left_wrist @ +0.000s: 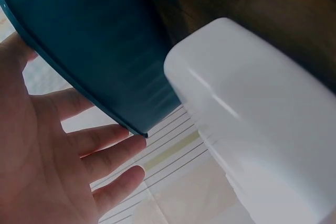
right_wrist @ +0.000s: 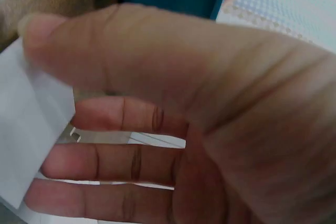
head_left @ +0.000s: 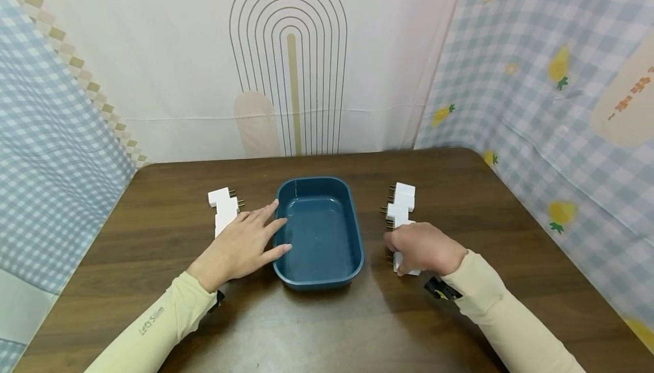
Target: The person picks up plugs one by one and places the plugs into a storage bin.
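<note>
A dark blue plastic bin (head_left: 318, 282) stands between the two hands. My left hand (head_left: 245, 242) spreads its fingers over the bin's left rim; in the left wrist view the fingertips lie right along that rim. Beside this hand is a line of white plug-in chargers (head_left: 227, 209) with metal prongs, partly hidden under it. My right hand (head_left: 424, 247) reaches down over a second row of white chargers (head_left: 401, 198) right of the bin. Its thumb and fingers pinch a white charger (right_wrist: 31, 114) at the near end of that row.
The bin and both charger rows are on a brown wood-grain table (head_left: 460, 191). Behind it hangs a pale cloth (head_left: 184, 78) with arch lines, and a checked cloth (head_left: 536, 106) hangs at the right. A black strap (head_left: 442, 289) is on the right wrist.
</note>
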{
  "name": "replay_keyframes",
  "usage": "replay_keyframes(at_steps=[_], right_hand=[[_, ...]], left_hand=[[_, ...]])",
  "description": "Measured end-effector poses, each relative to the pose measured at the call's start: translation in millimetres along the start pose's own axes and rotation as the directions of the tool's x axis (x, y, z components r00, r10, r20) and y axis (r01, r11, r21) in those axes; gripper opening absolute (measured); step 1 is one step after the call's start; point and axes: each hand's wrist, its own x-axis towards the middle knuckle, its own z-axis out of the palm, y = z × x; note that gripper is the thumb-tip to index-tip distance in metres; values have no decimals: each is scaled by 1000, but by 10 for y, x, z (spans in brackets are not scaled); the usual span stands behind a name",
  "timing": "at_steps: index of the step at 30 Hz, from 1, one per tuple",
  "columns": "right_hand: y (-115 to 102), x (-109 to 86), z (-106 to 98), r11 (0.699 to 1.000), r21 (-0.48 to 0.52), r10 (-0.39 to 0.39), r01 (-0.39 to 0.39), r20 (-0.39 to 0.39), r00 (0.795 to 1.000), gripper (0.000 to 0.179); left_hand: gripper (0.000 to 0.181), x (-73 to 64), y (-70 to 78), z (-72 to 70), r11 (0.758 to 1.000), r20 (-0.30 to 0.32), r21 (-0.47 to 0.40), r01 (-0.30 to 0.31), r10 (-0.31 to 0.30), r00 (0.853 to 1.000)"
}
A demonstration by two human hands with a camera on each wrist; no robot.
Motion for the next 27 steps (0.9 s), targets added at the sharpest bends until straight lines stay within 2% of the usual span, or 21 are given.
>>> replay_keyframes(at_steps=[8, 15, 21, 27], right_hand=[[-82, -37, 36, 997, -58, -57, 53, -77, 995, 30], [-108, -24, 59, 997, -58, -61, 58, -59, 996, 31], [-113, -5, 62, 993, -63, -105, 101, -71, 992, 38], [-111, 6, 47, 989, -68, -141, 135, -93, 986, 26]], left_hand=[[67, -4, -4, -7, 1000, 9, -1, 7, -7, 1000], [66, -3, -3, 0, 1000, 10, -4, 12, -12, 1000], [65, -7, 0, -5, 1000, 18, -7, 21, -21, 1000], [68, -3, 2, -20, 1000, 30, -6, 25, -25, 999]])
